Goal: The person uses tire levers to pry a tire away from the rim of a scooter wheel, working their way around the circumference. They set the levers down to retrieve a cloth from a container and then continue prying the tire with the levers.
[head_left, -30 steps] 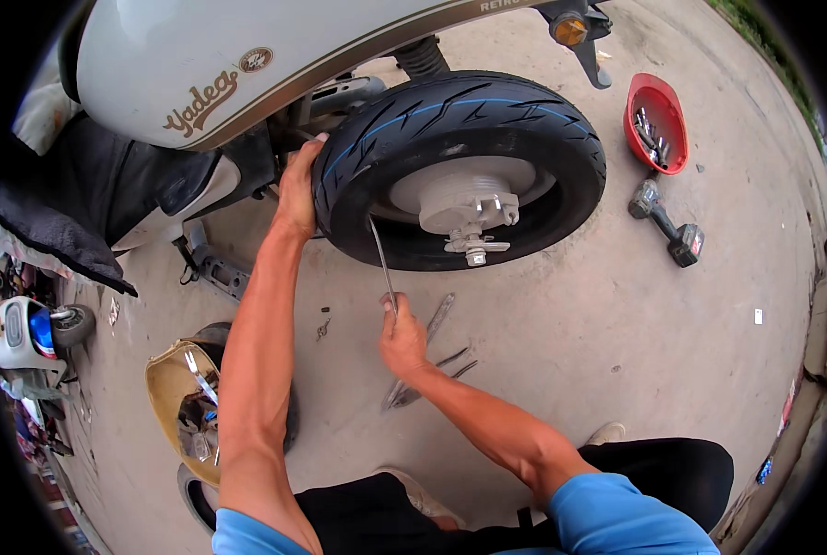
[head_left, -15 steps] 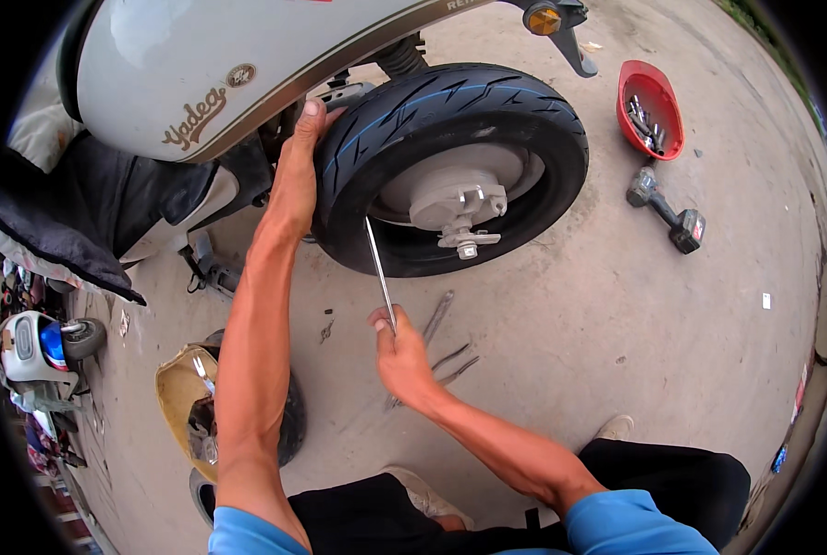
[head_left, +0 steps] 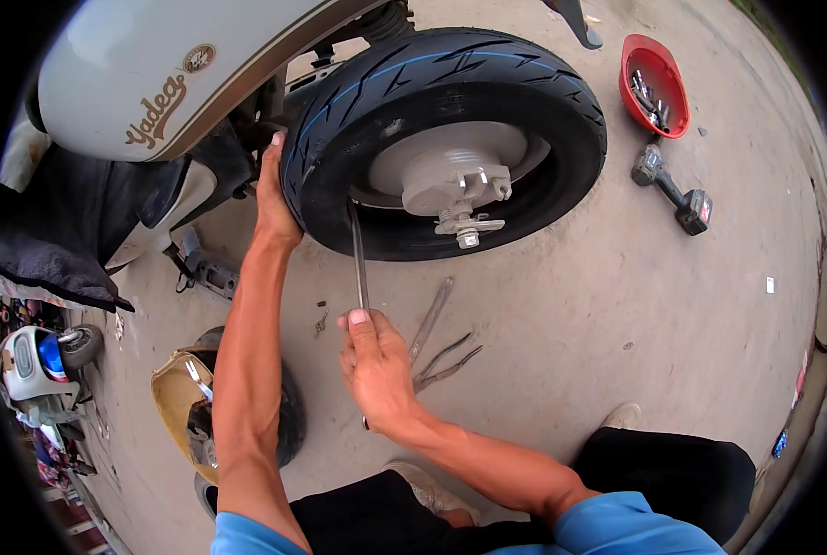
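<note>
A black scooter tyre (head_left: 367,102) with a blue tread line sits around a silver wheel hub (head_left: 446,190). My left hand (head_left: 276,205) is pressed to the tyre's left side, thumb stretched upward along the tread; its other fingers are mostly hidden. In my closed right hand (head_left: 377,363) is a metal tyre lever (head_left: 359,254), held nearly upright. The lever's far tip goes in between the tyre's inner edge and the rim at the left, where the tip is hidden. The cream scooter body (head_left: 201,65) rises above the wheel.
Pliers (head_left: 452,361) and a flat metal bar (head_left: 432,319) lie on the concrete near my right hand. At the right are a red helmet-shaped bowl (head_left: 672,97) of sockets and a cordless impact wrench (head_left: 672,190). A yellow-lined container (head_left: 177,398) stands beside my left forearm.
The lever has gone deeper beside the rim and stands more upright. My right hand moved left; my left hand slid down the tyre's side. The view has shifted slightly.
</note>
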The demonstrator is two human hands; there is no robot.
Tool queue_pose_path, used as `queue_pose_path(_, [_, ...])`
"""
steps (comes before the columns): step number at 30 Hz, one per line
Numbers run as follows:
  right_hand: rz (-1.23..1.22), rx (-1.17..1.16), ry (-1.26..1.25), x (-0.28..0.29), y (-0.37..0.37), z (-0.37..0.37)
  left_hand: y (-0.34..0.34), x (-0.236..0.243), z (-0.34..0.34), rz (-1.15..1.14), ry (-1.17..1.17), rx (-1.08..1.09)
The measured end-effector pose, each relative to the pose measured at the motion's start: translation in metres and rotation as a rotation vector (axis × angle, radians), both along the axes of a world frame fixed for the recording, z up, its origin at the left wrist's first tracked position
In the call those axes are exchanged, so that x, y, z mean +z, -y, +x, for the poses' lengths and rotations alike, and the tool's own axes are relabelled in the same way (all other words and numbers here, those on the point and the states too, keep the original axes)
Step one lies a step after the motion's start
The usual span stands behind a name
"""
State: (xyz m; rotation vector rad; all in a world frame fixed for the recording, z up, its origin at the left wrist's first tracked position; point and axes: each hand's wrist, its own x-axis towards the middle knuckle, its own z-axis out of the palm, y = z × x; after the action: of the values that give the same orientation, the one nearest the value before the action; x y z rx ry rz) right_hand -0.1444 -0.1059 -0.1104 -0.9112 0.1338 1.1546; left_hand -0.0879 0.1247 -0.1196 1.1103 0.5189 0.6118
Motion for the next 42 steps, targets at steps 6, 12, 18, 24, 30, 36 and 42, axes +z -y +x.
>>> queue_pose_path(6, [-0.185,-0.068,0.321,-0.046,-0.026,-0.034,-0.023,-0.044,0.002,-0.216,0.062,0.074])
queue_pose_path(12, [-0.224,-0.12,0.435,-0.078,-0.046,-0.046,-0.033,-0.065,0.003,-0.177,0.146,0.014])
queue_pose_path(18, [-0.278,-0.116,0.741,-0.12,-0.046,-0.037,-0.034,-0.07,0.006,-0.147,0.105,0.095])
queue_pose_path(24, [-0.338,0.001,1.101,-0.183,-0.028,0.007,-0.031,-0.046,0.005,-0.132,0.065,0.085])
queue_pose_path(30, [-0.424,0.118,1.486,-0.185,0.011,0.074,-0.022,-0.03,0.0,-0.128,0.009,0.108])
queue_pose_path(36, [-0.612,0.392,1.478,-0.084,0.055,0.106,-0.018,-0.027,0.001,-0.063,0.074,0.014])
queue_pose_path(42, [-0.62,0.348,1.405,0.022,0.098,0.074,-0.006,-0.007,0.003,-0.048,0.051,0.069])
